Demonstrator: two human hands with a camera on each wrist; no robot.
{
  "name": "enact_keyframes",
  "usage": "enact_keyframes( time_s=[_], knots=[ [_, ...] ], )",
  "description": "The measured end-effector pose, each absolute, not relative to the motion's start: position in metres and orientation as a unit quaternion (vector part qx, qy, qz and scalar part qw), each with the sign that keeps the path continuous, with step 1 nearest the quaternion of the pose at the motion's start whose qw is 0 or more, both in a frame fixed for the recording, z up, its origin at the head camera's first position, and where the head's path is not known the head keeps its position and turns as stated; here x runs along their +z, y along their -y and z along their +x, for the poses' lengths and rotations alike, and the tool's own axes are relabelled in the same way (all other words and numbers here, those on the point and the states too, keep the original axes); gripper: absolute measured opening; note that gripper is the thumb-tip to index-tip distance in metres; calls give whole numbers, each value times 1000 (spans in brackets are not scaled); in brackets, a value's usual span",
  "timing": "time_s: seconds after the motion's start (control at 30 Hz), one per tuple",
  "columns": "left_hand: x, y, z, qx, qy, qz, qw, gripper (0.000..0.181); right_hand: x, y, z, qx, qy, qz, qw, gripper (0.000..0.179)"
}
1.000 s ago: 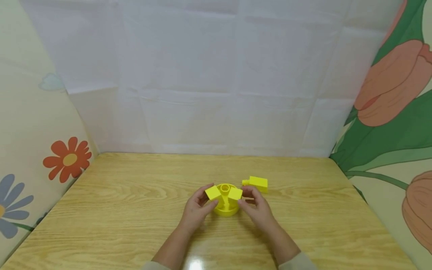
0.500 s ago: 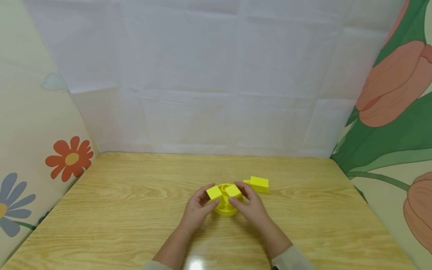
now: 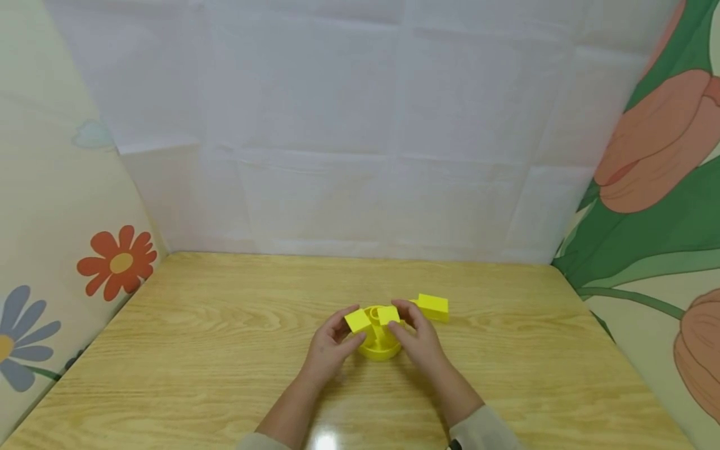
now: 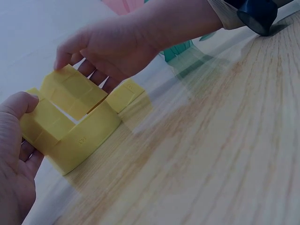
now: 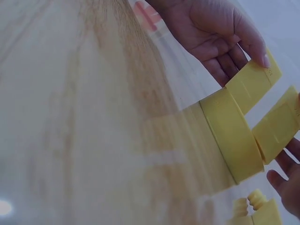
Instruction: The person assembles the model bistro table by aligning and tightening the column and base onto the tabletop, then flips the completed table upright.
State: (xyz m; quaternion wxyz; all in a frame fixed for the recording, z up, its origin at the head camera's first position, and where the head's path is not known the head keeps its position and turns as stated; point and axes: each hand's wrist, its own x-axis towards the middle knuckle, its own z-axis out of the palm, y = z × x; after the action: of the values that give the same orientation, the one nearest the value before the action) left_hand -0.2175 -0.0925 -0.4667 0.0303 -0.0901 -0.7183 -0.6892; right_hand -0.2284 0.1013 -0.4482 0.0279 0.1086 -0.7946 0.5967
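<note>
**Both hands on yellow blocks in a round dish, third block loose**

White sheet (image 3: pixel 337 125) hangs well past the grip. Wooden table (image 3: pixel 185 350) sits under everything; forearms come in from the near edge.

Left hand (image 3: pixel 328 347) grasps its block, thumb on the near side, fingers behind. Right hand (image 3: pixel 423 342) does the same on the other: thumb in front, index fingertip at the top edge. Neither is released. The opposed pinch probably keeps each block from tipping outward.

Yellow dish (image 3: pixel 379 355) is flat on the table, between and just below the two grips. Likely set there so both hands reach it evenly and the table takes any push.

Left block (image 3: pixel 358 322) and right block (image 3: pixel 389 314) stand tilted in the dish, leaning apart, with a gap between. Lower ends hidden, so can't tell if either is seated.

Loose block (image 3: pixel 434 307) lies on the table just beyond the right grip, untouched as far as I can see; looks parked within easy reach. Its ridged pegs (image 5: pixel 257 200), smallest parts here, show in the right wrist view.
</note>
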Motion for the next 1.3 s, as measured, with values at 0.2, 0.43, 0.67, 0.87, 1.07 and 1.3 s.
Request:
enact_keyframes(
  time_s=[0.2, 0.43, 0.67, 0.87, 1.07, 1.3],
  knots=[
    [-467, 92, -218, -685, 722, -90, 36, 53, -449, -99, -230, 598, 795, 91, 51, 41],
    [-467, 92, -217, -686, 721, -89, 37, 52, -449, -98, -236, 607, 788, 96, 29, 45],
    [-468, 92, -216, -688, 720, -87, 33, 52, -446, -99, -239, 635, 765, 109, -30, 48],
    [-467, 91, -216, -689, 719, -87, 32, 52, -445, -100, -241, 629, 771, 91, -40, 51],
    [-466, 91, -215, -689, 719, -89, 32, 52, -448, -103, -243, 627, 774, 76, -29, 53],
    [-465, 92, -216, -692, 716, -88, 28, 52, -448, -104, -245, 620, 782, 65, -16, 57]
  ],
)
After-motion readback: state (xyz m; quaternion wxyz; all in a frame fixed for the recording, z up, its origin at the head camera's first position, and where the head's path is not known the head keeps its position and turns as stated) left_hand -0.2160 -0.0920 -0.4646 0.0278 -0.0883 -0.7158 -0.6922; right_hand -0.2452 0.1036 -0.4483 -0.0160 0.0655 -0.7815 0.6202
